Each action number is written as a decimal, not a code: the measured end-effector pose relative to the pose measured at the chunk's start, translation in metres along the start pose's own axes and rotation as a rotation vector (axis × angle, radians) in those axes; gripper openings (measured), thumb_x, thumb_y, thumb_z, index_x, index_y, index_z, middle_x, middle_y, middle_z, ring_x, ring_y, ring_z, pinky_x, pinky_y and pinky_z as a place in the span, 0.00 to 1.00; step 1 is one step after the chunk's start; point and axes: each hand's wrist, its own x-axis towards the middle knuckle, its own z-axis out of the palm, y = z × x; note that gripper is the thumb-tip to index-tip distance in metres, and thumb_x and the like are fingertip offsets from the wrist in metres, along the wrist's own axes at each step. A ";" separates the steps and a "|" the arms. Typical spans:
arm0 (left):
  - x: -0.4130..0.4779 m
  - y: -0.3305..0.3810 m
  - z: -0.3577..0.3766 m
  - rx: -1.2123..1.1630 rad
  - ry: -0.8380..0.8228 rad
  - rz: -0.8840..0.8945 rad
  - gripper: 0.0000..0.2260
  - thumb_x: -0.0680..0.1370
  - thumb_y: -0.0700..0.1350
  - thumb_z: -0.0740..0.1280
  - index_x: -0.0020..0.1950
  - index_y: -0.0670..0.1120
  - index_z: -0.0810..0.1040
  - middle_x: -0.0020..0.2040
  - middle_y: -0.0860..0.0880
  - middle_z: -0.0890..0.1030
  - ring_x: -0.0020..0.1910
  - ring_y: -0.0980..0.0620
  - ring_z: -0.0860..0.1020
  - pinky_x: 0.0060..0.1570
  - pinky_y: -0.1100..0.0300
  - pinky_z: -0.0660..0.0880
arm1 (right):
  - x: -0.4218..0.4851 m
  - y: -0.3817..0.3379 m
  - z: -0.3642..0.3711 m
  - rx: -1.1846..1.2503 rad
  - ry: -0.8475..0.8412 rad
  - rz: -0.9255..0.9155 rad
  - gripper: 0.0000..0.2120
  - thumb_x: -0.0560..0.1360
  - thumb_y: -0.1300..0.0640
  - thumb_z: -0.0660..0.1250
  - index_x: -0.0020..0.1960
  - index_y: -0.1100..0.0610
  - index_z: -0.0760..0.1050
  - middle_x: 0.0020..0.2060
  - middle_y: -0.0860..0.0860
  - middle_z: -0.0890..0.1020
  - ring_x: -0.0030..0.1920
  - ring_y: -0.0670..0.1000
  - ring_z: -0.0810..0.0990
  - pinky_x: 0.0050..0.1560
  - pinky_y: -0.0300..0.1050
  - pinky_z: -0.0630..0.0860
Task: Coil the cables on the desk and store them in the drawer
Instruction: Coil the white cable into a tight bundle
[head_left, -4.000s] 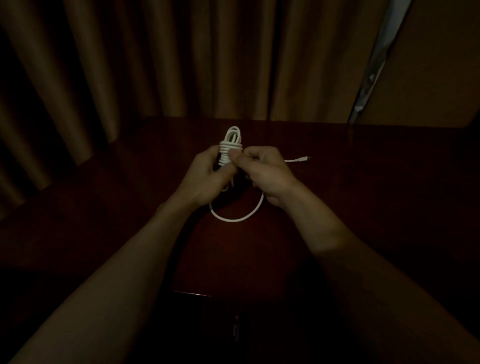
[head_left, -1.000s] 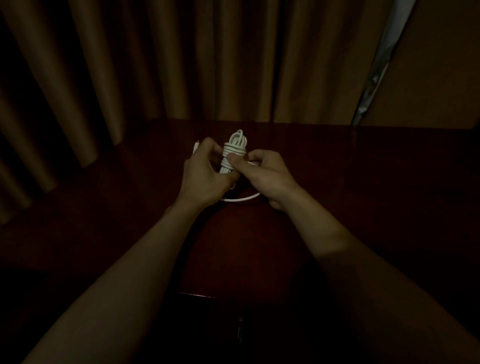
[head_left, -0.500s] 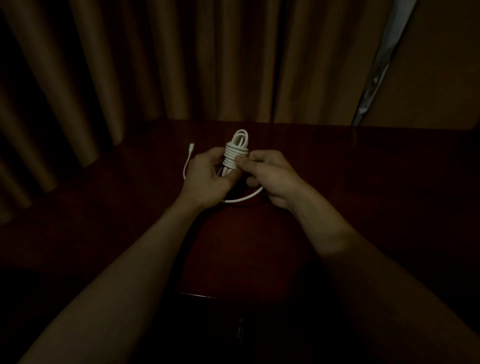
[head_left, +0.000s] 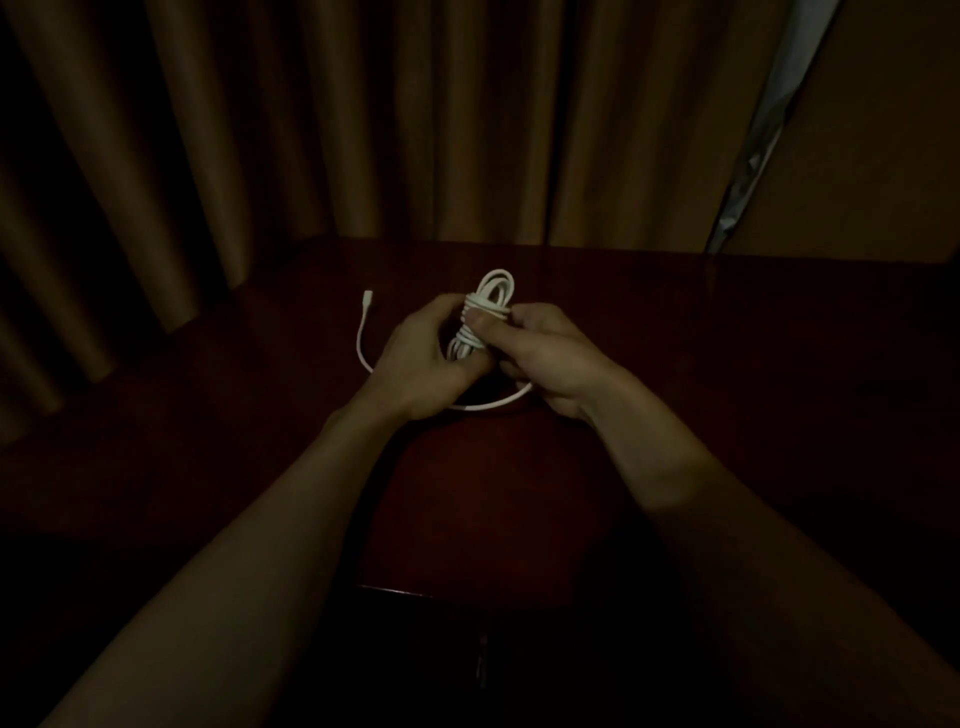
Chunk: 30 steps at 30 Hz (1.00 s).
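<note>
White cable (head_left: 485, 317): a bundle of loops cinched by cross-wraps, held above the dark surface (head_left: 675, 338) at centre. A free tail (head_left: 362, 338) curves out left, its plug end lying apart on the surface; another length arcs beneath both hands. Left hand (head_left: 421, 358) is closed around the bundle's lower part. Right hand (head_left: 550, 353) pinches the wrap at the waist, thumb pressed on top. Judged light, limp and springy; loops will likely loosen if released. Best grip: the wrapped waist. Curtains (head_left: 311, 130) hang behind. Drawer not discernible.
</note>
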 end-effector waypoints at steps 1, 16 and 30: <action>0.000 0.001 0.000 -0.029 -0.040 -0.010 0.16 0.77 0.47 0.69 0.65 0.52 0.79 0.53 0.53 0.85 0.52 0.54 0.84 0.54 0.51 0.81 | -0.001 -0.001 -0.003 -0.009 -0.018 0.001 0.16 0.83 0.51 0.67 0.59 0.65 0.81 0.47 0.55 0.87 0.44 0.48 0.85 0.43 0.39 0.78; -0.001 0.004 0.003 0.004 0.240 0.000 0.11 0.75 0.41 0.78 0.54 0.51 0.81 0.48 0.58 0.85 0.47 0.64 0.84 0.46 0.64 0.81 | 0.002 0.002 0.009 0.012 0.124 -0.025 0.11 0.79 0.52 0.73 0.49 0.61 0.79 0.49 0.58 0.87 0.45 0.49 0.87 0.42 0.37 0.81; -0.001 0.006 0.001 -0.131 -0.012 -0.011 0.18 0.83 0.36 0.68 0.72 0.43 0.76 0.62 0.53 0.83 0.62 0.60 0.82 0.56 0.66 0.79 | 0.003 0.003 -0.006 -0.073 0.069 -0.037 0.14 0.82 0.52 0.69 0.57 0.63 0.80 0.28 0.46 0.75 0.25 0.43 0.68 0.27 0.39 0.64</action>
